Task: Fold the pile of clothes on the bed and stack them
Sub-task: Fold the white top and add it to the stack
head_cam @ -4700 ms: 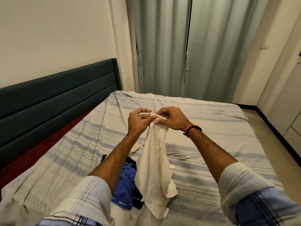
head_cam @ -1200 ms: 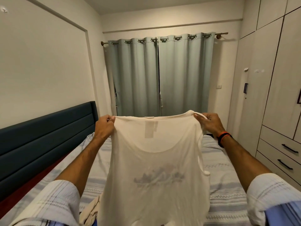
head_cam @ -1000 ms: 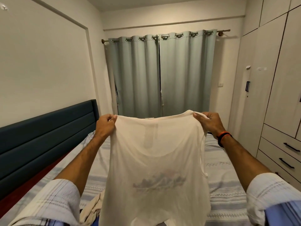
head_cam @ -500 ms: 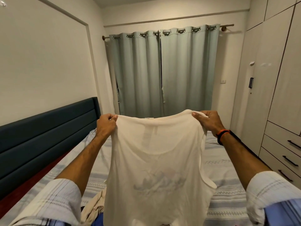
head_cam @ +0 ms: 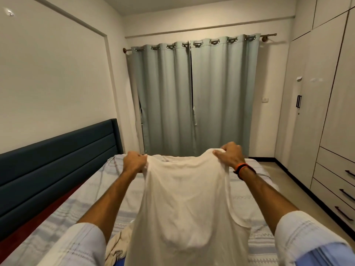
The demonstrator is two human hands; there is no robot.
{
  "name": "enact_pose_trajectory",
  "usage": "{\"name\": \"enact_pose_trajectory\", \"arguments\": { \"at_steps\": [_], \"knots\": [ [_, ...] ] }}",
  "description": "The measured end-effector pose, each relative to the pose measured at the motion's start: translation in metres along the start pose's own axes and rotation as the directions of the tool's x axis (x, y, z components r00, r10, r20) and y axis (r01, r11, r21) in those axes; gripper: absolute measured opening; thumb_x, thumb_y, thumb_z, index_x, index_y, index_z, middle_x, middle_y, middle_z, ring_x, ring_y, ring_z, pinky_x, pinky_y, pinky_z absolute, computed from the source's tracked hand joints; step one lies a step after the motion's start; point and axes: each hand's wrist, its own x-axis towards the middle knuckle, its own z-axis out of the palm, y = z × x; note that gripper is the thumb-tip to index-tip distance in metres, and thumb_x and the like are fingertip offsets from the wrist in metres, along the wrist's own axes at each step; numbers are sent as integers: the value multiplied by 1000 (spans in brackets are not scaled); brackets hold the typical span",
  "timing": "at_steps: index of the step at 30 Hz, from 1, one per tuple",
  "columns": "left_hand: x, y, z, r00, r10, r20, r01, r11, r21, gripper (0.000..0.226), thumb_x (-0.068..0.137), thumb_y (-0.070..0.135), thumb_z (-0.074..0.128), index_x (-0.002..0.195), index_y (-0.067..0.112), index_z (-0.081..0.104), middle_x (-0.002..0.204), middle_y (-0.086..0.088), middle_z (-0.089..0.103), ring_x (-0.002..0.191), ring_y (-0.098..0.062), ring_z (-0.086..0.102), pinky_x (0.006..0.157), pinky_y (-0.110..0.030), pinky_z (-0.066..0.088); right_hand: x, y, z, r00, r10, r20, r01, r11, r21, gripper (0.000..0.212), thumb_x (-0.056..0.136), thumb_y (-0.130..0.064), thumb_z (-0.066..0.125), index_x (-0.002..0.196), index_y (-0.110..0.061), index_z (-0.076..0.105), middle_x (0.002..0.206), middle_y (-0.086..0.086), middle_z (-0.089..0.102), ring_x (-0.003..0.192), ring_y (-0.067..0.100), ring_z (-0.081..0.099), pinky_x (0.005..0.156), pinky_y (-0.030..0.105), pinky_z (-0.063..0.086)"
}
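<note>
Head view, looking across the bed (head_cam: 76, 214) toward the curtains (head_cam: 194, 96) at twelve o'clock. Both my arms are stretched forward, holding a cream sleeveless top (head_cam: 182, 204) spread between them above the striped bedsheet. My left hand (head_cam: 134, 163), at about eleven o'clock, has its fingers curled tight round one shoulder of the top. My right hand (head_cam: 229, 154), at about one o'clock, pinches the other shoulder, knuckles up, with an orange and black band (head_cam: 242, 168) on the wrist. The top hangs from my two grips toward me, its upper edge sagging between my hands and its body running down to six o'clock, where it leaves the frame. One armhole loops open at about four o'clock. At seven o'clock, just beside the hanging top, a crumpled beige garment (head_cam: 117, 244) lies on the bed, with a sliver of blue cloth (head_cam: 119, 263) below it. A dark headboard (head_cam: 57, 160) runs along nine o'clock, and a wardrobe with drawers (head_cam: 334, 189) stands at three o'clock.
</note>
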Motion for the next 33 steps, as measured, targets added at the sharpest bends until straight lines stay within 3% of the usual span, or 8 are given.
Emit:
{"name": "enact_pose_trajectory", "arguments": {
  "at_steps": [3, 6, 10, 16, 20, 26, 29, 33],
  "knots": [
    [-16, 11, 25, 998, 4, 58, -4, 1000, -6, 20, 85, 25, 66, 80, 6, 67, 82, -11, 68, 76, -28, 69, 73, -36, 60, -10, -27, 21, 993, -93, 69, 94, 995, -16, 51, 83, -24, 69, 41, -13, 43, 40, -2, 36, 44, 16, 36, 49, 31, 30],
    [-25, 16, 49, 995, -1, 97, 4, 999, -38, 26, 70, 31, 67, 85, 10, 68, 91, -11, 71, 80, -28, 69, 76, -38, 61, -17, -53, 40, 978, -161, 132, 160, 987, 18, 50, 82, -25, 68, 39, -13, 45, 36, -6, 36, 40, 10, 34, 43, 22, 31],
    [-51, 31, 69, 996, 9, 89, 2, 992, -123, 18, 73, 27, 78, 73, 14, 66, 88, -11, 72, 80, -28, 70, 76, -40, 61, -22, -68, 63, 965, -189, 183, 187, 982, 29, 37, 80, -30, 69, 54, -5, 63, 46, 4, 49, 49, 18, 41, 48, 27, 35],
    [-54, 35, 76, 992, -109, 60, 120, 968, -221, 27, 78, 13, 77, 100, -1, 68, 96, -10, 70, 86, -30, 70, 75, -39, 61, -29, -71, 71, 938, -185, 293, 161, 982, 102, 18, 79, -21, 66, 76, -7, 78, 72, 11, 74, 69, 24, 70, 68, 34, 61],
    [-55, 37, 74, 982, -167, 88, 186, 936, -299, 15, 84, 5, 59, 98, 4, 65, 97, -11, 69, 79, -28, 66, 64, -38, 61, -34, -67, 77, 895, -212, 393, 187, 977, 101, 22, 81, -18, 62, 87, -3, 77, 87, 18, 73, 77, 26, 63, 77, 38, 57],
    [-52, 20, 74, 955, -158, 253, 253, 877, -408, 24, 70, -2, 52, 86, -4, 69, 80, -18, 73, 74, -32, 73, 71, -47, 62, -39, -55, 85, 913, -232, 336, 204, 972, 116, 15, 78, -15, 65, 83, -10, 78, 72, 8, 69, 69, 19, 57, 57, 22, 41],
    [-55, 14, 70, 957, -104, 272, 218, 876, -429, 11, 83, -5, 62, 92, -4, 69, 87, -19, 73, 70, -28, 74, 67, -38, 62, -37, -50, 84, 881, -270, 389, 215, 960, 180, 25, 83, -4, 59, 98, -9, 78, 74, 5, 70, 72, 19, 60, 60, 28, 50],
    [-57, 5, 72, 980, -103, 170, 157, 925, -346, 21, 70, 12, 86, 83, 8, 71, 83, -9, 73, 69, -23, 73, 66, -37, 63, -40, -49, 84, 825, -313, 471, 211, 943, 256, 40, 82, 10, 54, 113, -6, 73, 77, 12, 72, 73, 27, 65, 72, 41, 59]
  ]
}}
